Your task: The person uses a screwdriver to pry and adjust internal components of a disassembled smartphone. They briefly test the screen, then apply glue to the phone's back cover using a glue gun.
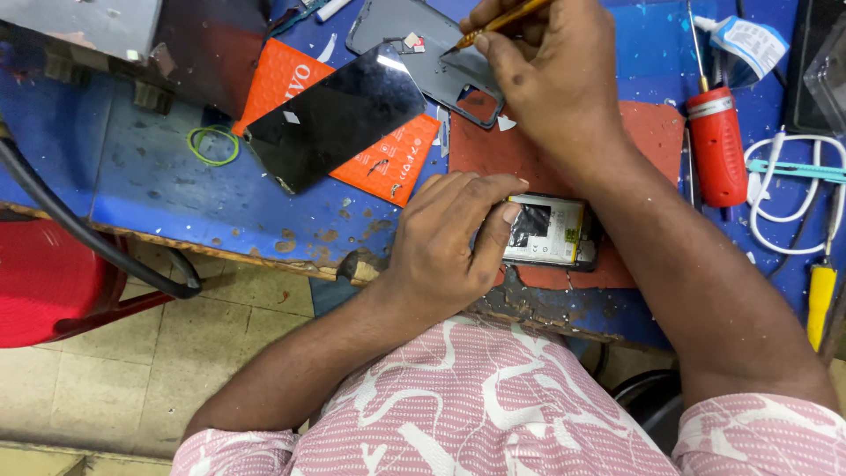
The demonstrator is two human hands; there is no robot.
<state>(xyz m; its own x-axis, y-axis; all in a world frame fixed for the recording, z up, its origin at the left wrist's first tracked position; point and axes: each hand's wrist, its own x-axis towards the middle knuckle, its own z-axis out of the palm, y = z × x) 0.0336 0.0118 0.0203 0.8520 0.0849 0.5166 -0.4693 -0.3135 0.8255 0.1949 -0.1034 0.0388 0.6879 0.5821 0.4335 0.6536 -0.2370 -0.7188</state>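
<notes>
Left hand (449, 238) clamps the opened phone (553, 232) on the red mat (538, 150); right hand (551, 66) pinches a yellow tool (502, 19) just beyond that mat.

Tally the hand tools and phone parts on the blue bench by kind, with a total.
Screwdrivers with red or yellow handles: 2 (red, yellow)
Yellow-handled tool in the right hand: 1
Opened phone under the left hand: 1
Black screen panel: 1
Grey back cover: 1
Total: 6

opened phone (553, 231) on mat (656, 132) — screwdriver (716, 141) right, glass panel (335, 116) left
</notes>
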